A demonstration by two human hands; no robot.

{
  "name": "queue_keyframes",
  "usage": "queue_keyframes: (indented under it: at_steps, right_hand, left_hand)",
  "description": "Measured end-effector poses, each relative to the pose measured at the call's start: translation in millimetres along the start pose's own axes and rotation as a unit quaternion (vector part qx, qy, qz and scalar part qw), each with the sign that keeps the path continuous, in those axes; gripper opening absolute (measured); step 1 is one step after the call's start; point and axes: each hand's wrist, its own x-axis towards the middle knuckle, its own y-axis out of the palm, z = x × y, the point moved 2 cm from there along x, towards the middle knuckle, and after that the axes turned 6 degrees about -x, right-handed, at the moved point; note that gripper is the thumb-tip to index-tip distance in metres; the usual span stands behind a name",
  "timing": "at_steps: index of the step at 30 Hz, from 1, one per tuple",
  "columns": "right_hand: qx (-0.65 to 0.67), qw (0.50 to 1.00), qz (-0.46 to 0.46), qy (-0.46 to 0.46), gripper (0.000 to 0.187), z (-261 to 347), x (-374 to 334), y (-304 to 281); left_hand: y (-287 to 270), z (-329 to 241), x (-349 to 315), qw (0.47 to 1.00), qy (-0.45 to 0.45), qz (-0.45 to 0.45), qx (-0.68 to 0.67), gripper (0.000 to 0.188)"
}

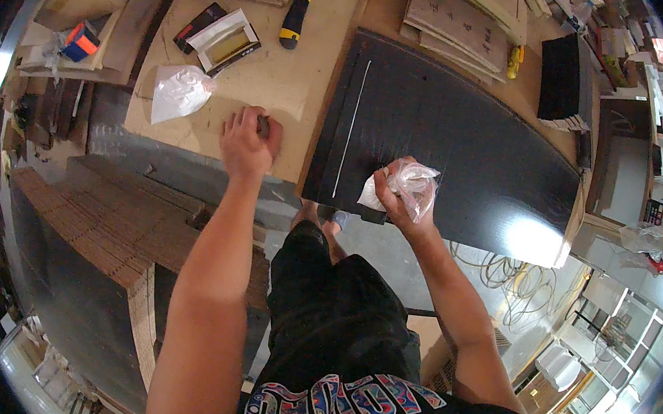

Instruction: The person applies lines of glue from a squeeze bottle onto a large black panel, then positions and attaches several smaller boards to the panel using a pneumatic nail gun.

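Evidently two hands at work, well apart from each other, each closed on a small item. Far left: an orange-and-blue item [82,41] on a shelf beside the desk [313,69]. Lower left, below the desk, a large stack of brown ribbed boards [84,207].

On the left part of the desk, a clear bag [183,93] with whitish contents lies near the front edge. Just behind it, an open carton [221,40], black and white outside and yellow within. Next rightward, the left hand [250,143], over the bare wood near the front edge; thumb and fingers are closed around a small dark piece [263,126], only partly visible. Farther back, a black-and-yellow tool [294,20] lies lengthwise, pointing away from the wearer.

Right of this, a wide black panel [481,149] lies flat, a thin white line [352,129] running near its left edge. Above the panel's front edge, the right hand [404,198] grips a crumpled clear plastic bag [417,180]; a white patch shows at its left side, though whether it belongs to the bag is hard to tell.

Behind the panel, a pile of brown boards [461,24]; just right of it, a small yellow item [515,61]. Farther right, a block of stacked black pieces [563,78]. Below, on the floor, loosely coiled cables [511,284].
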Motion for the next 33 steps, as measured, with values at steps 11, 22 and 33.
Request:
queue_keyframes:
  at_steps: [11, 22, 33]
  right_hand:
    - [-0.076, 0.997, -0.005, -0.017, 0.019, -0.3, 22.2, -3.8]
    - [-0.029, 0.997, -0.063, 0.019, 0.011, -14.8, 96.4, -9.3]
    - [0.074, 0.991, -0.112, 0.002, 0.013, -26.0, 167.9, -15.7]
  left_hand:
    - [-2.1, -2.1, 1.2, 0.999, 0.012, -0.002, 0.035, 0.013]
    - [4.2, 5.5, -3.7, 0.999, -0.02, 0.044, 0.008, 0.017]
    - [2.1, 3.8, -1.1, 0.999, -0.013, 0.032, -0.001, 0.018]
